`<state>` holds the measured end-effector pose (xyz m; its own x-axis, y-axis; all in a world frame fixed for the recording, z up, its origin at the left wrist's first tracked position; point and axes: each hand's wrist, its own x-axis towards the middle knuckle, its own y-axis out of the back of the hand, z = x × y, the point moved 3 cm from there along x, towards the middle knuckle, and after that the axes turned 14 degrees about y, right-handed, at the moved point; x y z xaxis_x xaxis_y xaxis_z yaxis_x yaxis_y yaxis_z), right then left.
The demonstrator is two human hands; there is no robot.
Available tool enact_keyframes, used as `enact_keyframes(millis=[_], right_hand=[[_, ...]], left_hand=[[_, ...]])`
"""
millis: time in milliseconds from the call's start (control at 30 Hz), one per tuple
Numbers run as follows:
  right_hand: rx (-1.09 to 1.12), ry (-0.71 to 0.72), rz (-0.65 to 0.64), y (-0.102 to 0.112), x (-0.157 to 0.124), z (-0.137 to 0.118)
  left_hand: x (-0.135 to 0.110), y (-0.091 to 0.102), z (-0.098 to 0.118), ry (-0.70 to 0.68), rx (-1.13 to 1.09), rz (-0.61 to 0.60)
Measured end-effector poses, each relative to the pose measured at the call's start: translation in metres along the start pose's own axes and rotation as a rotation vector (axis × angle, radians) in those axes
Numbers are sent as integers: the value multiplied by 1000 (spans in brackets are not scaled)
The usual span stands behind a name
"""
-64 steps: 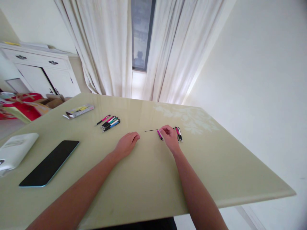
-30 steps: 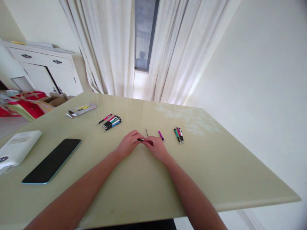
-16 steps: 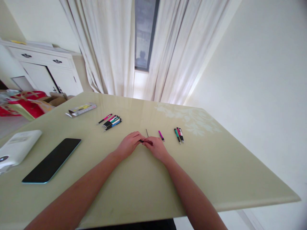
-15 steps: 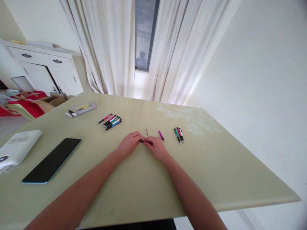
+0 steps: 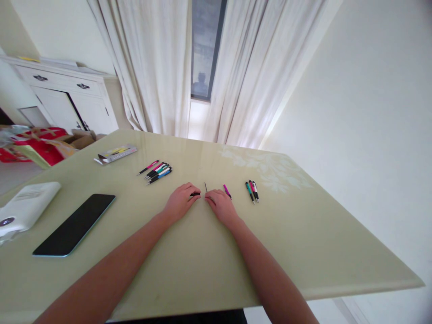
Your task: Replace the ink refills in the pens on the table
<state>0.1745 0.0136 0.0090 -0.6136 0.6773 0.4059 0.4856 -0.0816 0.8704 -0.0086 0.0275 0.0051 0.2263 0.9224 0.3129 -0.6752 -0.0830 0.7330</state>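
My left hand (image 5: 181, 200) is closed around a black pen grip section (image 5: 195, 194), whose end pokes out past the fingertips. Just to its right, my right hand (image 5: 221, 205) has its fingers pinched together; what they hold, if anything, is too small to make out. A small gap separates the two hands. Beyond my right fingertips a thin dark pen refill (image 5: 205, 186) lies on the table. A purple pen barrel (image 5: 227, 190) rests beside the right hand, its near end close to the knuckles.
Three pens (image 5: 252, 191) lie side by side on the right. Several assembled pens (image 5: 159, 173) are bunched at left, before an opened carton (image 5: 118, 154). A dark-screened phone (image 5: 74, 225) and a white device (image 5: 31, 202) occupy the left of the table (image 5: 189, 270).
My hands have drawn apart, from touching to a small gap. The black grip section stays in my left hand and now shows more plainly.
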Motion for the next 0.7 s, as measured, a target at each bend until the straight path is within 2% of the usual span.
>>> enact_keyframes(millis=[233, 400, 533, 633, 700], right_hand=[[71, 57, -3, -5, 4, -15], [-66, -130, 104, 1, 0, -2], [-173, -236, 113, 2, -2, 6], [-207, -268, 100, 2, -1, 7], [-215, -278, 91, 2, -1, 6]], left_hand=[[2, 1, -6, 89, -26, 64], [2, 1, -7, 80, -41, 35], [1, -1, -1, -54, -33, -74], [-2, -4, 5, -188, -5, -181], [-4, -6, 8, -220, 19, -219]])
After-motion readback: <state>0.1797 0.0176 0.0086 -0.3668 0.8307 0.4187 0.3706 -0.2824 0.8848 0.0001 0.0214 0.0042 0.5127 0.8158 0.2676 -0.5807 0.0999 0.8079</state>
